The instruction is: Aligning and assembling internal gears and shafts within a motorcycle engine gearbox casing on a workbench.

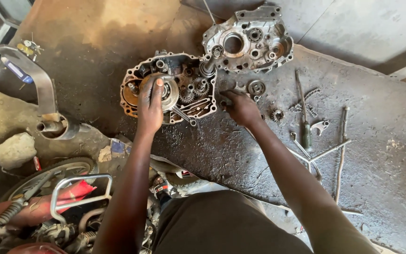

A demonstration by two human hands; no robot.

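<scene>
The left hand (150, 106) lies with fingers (156, 87) spread narrow on the round rotor (165, 89) inside the open engine case half (167, 89) on the concrete floor (240, 150). The right hand (243, 109) rests at the case's right edge, fingers curled narrow; whether they hold anything I cannot tell. The second case half (247, 37) lies just beyond, with loose gears (256, 87) and a screwdriver (303, 113) to the right.

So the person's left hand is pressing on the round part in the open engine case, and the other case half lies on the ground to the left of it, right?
Not quite. The head view shows the left hand on the round part in the open engine case, but the other case half lies to the upper right of it, not the left.
</scene>
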